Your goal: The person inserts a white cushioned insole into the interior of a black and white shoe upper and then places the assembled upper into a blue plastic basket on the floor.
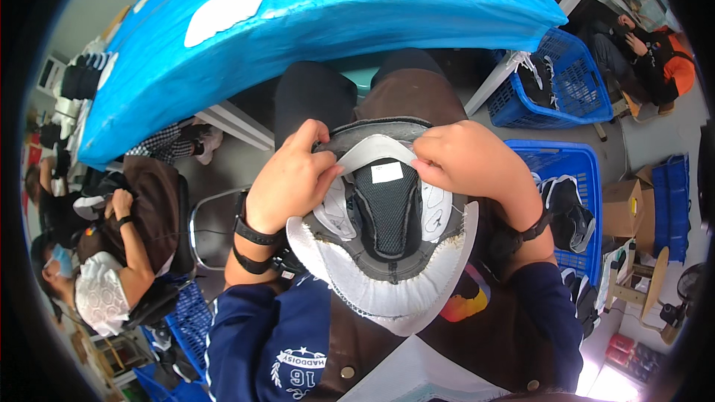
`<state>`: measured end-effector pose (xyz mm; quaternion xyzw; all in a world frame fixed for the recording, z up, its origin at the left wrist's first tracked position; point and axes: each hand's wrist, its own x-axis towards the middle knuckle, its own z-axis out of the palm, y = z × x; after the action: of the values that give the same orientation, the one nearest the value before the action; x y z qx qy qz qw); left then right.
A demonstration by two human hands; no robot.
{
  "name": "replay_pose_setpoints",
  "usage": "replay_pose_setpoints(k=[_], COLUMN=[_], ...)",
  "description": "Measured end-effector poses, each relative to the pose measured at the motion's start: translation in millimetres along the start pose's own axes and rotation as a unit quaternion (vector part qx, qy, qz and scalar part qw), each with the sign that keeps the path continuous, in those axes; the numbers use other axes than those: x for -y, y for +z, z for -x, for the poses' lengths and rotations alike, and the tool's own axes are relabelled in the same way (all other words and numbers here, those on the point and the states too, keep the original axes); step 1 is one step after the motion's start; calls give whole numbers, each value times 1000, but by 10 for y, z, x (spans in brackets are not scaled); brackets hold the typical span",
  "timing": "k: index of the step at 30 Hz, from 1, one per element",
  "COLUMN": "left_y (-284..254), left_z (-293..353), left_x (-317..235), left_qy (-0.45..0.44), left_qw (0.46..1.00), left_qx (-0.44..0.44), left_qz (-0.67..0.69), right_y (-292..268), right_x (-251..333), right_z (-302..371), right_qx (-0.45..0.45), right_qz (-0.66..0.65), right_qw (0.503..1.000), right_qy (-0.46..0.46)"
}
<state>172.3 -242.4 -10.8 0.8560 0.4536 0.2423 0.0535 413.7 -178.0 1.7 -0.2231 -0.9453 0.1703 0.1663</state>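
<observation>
A shoe upper (pixel 342 272) in white, grey and black lies over my lap, its wide pale edge spread toward my chest. In its middle shows a black mesh tongue (pixel 387 212) with a small white label at its top. My left hand (pixel 302 171) pinches the left end of a white curved strip (pixel 376 147) at the upper's far edge. At the strip's right end my right hand (pixel 458 160) is closed, thumb and forefinger pressed on it. Dark padded material curves behind the strip, partly hidden by my fingers.
A table under blue sheeting (pixel 328 11) stands in front, with a white patch (pixel 229 7) on it. Blue baskets (pixel 555 149) holding shoe parts stand at my right, near cardboard boxes (pixel 624 208). One co-worker (pixel 112 268) sits at left, another (pixel 655 59) at far right. A chair frame (pixel 195 227) is left.
</observation>
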Motion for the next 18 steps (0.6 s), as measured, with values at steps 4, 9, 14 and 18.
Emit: replay_pose_setpoints(k=[4,9,14,18], left_y=[6,-13,5,8], left_z=[-29,-7,-27,-20], left_x=[-11,-1,-30,-27], left_qy=[-51,-44,-55,-76], left_qw=[998,999,998,997], left_qx=[16,22,4,7], left_qz=[34,8,28,25], right_y=[56,112,98,108], right_x=[-6,12,6,33], right_z=[-30,-38,4,11], right_qx=[22,-4,-40,-53], right_qz=[10,-3,-33,-25], right_qw=[999,1000,998,998], right_qy=[34,4,22,21])
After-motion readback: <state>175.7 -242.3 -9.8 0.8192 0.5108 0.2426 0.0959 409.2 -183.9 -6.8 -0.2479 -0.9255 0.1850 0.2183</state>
